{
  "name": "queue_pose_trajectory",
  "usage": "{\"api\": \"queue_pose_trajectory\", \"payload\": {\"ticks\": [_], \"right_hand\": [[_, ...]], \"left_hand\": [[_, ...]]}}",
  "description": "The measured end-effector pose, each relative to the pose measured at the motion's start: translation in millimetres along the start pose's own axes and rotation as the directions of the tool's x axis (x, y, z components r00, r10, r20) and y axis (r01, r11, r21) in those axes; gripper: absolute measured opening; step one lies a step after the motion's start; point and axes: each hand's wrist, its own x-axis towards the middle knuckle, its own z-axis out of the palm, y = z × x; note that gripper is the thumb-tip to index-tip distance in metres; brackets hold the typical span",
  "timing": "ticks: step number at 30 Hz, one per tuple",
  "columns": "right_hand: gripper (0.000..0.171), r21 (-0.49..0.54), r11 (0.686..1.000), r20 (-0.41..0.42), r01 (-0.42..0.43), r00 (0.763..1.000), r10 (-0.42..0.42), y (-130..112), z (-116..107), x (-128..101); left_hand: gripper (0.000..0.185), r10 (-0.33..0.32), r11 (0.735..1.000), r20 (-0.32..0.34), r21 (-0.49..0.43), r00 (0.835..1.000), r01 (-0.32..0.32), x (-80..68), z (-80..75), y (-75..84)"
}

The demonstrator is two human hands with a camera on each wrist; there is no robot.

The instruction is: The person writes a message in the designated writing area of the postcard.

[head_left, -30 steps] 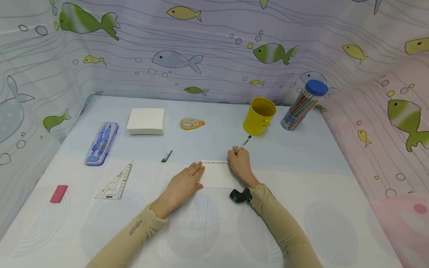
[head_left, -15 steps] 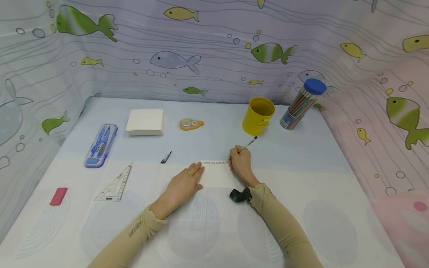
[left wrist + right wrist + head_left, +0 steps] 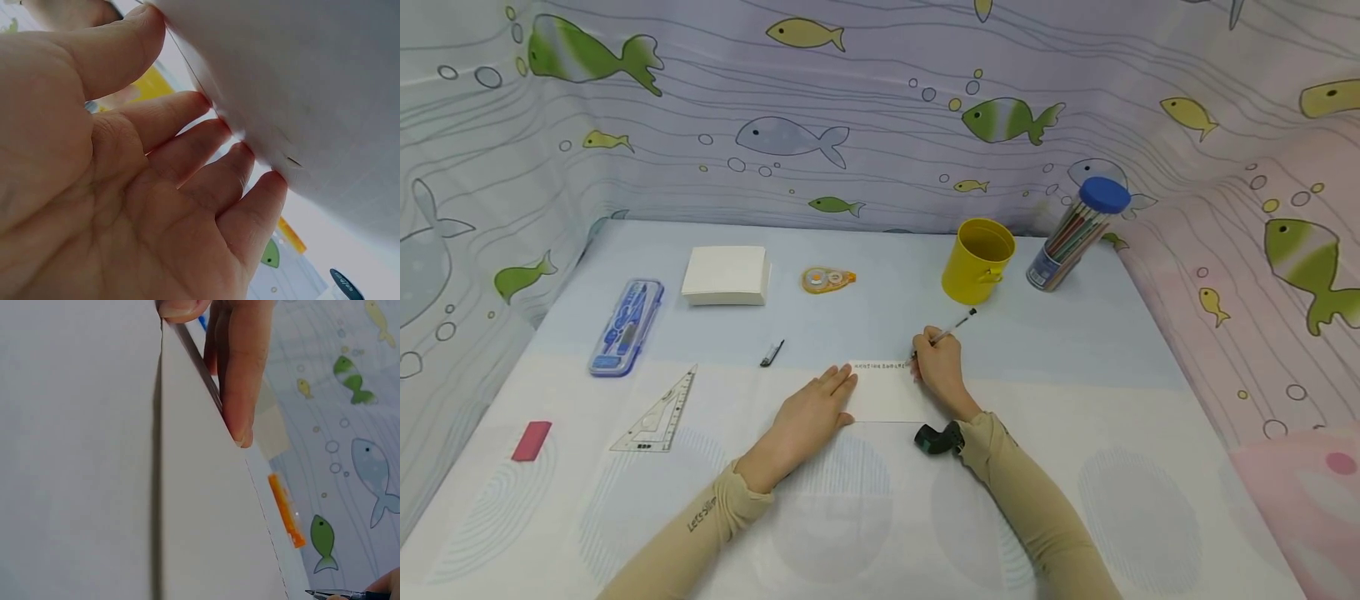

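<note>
A white paper card (image 3: 889, 400) lies in front of me, with a row of small dark handwriting along its top edge. My left hand (image 3: 811, 418) rests on the card's left edge, fingers extended; in the left wrist view its fingertips (image 3: 231, 128) and thumb meet the paper's edge. With my right hand (image 3: 937, 367) I pinch a slim clear pen (image 3: 958, 322), tip down at the end of the written row. The pen (image 3: 340, 594) also shows at the lower right corner of the right wrist view. Its loose cap (image 3: 772, 353) lies left of the card.
Behind the card are a stack of white paper (image 3: 726, 275), an orange correction tape (image 3: 827, 280), a yellow bucket (image 3: 977, 262) and a blue-lidded tube of pencils (image 3: 1075, 237). Left lie a blue stationery case (image 3: 627, 327), a clear set square (image 3: 658, 417) and a red eraser-like block (image 3: 531, 440).
The pen's upper end has swung to the right as my right hand shifted slightly. My left hand has stayed in place on the card.
</note>
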Motion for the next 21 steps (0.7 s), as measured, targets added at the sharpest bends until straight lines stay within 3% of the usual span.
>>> {"api": "queue_pose_trajectory", "payload": {"ticks": [21], "right_hand": [[0.04, 0.084, 0.996, 0.036, -0.033, 0.999, 0.03, -4.6, -2.3, -3.2]], "left_hand": [[0.06, -0.009, 1.0, -0.003, -0.027, 1.0, 0.009, 2.3, 1.6, -3.4]]}}
